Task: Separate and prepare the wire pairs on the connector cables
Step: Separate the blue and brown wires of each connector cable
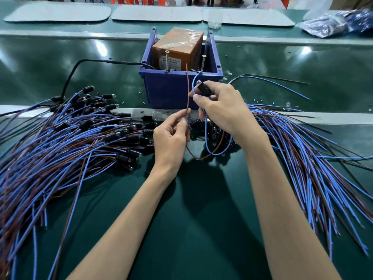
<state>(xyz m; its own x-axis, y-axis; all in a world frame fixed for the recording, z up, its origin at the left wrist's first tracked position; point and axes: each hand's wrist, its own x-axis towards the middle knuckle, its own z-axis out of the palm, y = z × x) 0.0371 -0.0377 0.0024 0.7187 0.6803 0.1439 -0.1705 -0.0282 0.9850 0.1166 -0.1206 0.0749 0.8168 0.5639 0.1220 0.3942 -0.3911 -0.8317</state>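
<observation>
My right hand (220, 110) grips a black connector (203, 88) with a clear bulb tip, raised in front of the blue bin. Its blue wire (205, 136) loops down below my hand and rises again toward the bin, pinched in the same hand. My left hand (171, 136) pinches the brown wire (188, 91) of the same cable, whose free end points up toward the bin. The two wires are held apart. A large pile of connector cables (84, 134) with blue and brown wires lies to the left. Another spread of cables (298, 142) fans out to the right.
A blue plastic bin (177, 87) stands just beyond my hands, holding an orange taped box (177, 47) with two upright screws. A black cord (70, 77) runs from the bin to the left. Grey mats (157, 14) lie at the back, plastic bags (333, 23) at the far right.
</observation>
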